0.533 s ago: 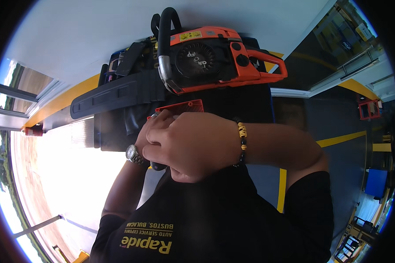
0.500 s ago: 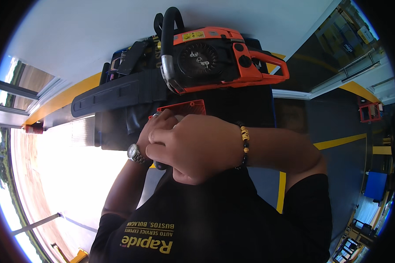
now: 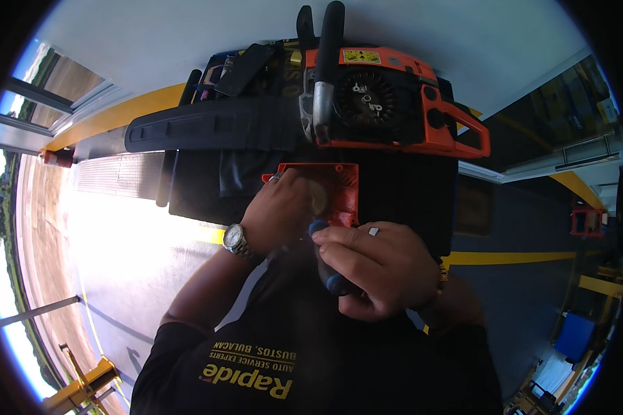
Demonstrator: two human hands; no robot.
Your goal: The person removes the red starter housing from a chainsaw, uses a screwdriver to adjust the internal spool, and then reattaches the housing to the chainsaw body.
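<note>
A red plastic cover (image 3: 347, 181) with a hollow inside faces up in front of me. My left hand (image 3: 282, 211) is closed on its left side, the fingertips hidden within it. Beside those fingers a pale round part (image 3: 317, 197) shows inside the cover. My right hand (image 3: 387, 266) is closed around a blue-and-black screwdriver (image 3: 336, 282), just below the cover's near edge; its tip is hidden. Beyond both hands lies an orange chainsaw (image 3: 401, 97) with its round finned flywheel (image 3: 365, 99) exposed. A black bar scabbard (image 3: 208, 126) extends from it to the left.
The chainsaw rests on a black-covered work surface (image 3: 408, 183). A dark flat object (image 3: 246, 69) and small items lie at its far left, near a pale wall (image 3: 187, 28). Yellow lines (image 3: 512, 258) mark the grey floor. A yellow metal stand (image 3: 83, 380) is at lower left.
My right hand has moved away from the left hand, to the right and nearer me, bringing the screwdriver and more of the red cover into sight. The whole view has shifted.
</note>
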